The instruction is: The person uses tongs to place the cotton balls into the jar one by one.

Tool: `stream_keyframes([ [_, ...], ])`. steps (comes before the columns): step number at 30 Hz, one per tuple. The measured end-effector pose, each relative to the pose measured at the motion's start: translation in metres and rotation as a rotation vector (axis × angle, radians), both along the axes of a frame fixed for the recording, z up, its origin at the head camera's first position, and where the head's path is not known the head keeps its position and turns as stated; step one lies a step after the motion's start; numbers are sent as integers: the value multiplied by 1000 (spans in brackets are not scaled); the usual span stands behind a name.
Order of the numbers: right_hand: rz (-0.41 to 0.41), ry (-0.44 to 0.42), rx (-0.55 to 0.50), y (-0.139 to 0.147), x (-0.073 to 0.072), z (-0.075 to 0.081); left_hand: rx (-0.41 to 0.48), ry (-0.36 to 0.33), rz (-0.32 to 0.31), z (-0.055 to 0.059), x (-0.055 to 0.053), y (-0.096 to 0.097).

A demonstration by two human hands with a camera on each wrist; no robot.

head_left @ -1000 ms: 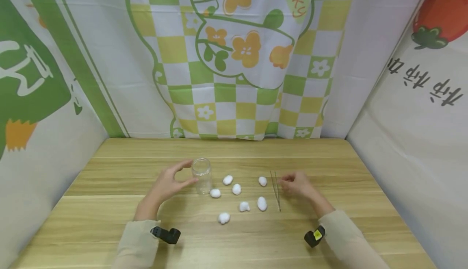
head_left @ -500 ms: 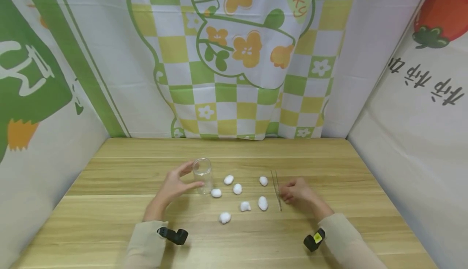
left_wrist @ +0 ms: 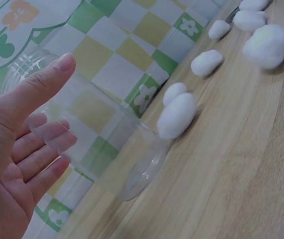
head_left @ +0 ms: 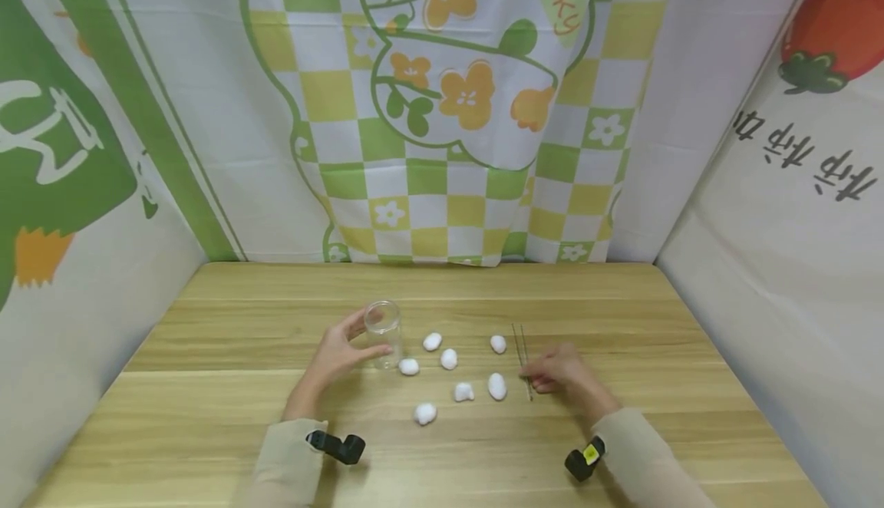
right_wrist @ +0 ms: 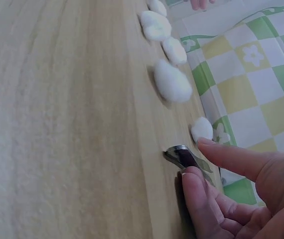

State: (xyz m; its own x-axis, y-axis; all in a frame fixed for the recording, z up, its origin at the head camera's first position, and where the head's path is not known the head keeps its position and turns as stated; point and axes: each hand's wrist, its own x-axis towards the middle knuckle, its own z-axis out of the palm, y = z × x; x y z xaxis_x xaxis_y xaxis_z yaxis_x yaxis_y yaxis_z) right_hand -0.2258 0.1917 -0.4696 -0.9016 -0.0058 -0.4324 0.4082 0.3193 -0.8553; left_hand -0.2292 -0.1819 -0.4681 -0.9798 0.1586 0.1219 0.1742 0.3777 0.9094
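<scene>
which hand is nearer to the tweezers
Right. The right hand is right at the tweezers; the left hand is farther off, across the cotton balls, at the clear jar.

Cotton balls [head_left: 449,359] lie on the table [head_left: 442,462] between jar [head_left: 387,332], left, and tweezers [right_wrist: 187,158], right.

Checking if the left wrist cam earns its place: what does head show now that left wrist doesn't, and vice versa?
Head only: the right hand, the full tweezers, the wrist cameras and the red fruit print. A dark sliver near the top of left wrist is too small to identify.

Left wrist only: the palm side of the left hand and the inner faces of its fingers.

Both: the left hand at the clear jar, seven cotton balls, the wooden table, the checked curtain.
</scene>
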Motion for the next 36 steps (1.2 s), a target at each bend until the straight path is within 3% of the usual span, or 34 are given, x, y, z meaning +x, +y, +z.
stream_keyframes([
  [11, -48, -1, 108, -8, -2, -3, -25, -9, 4, -3, -1, -1],
  [23, -32, -4, 104, -4, -3, -4, -14, -9, 3, -1, 0, 0],
  [36, 44, 23, -17, 9, -4, -5, -7, -18, 6, -4, 0, 0],
])
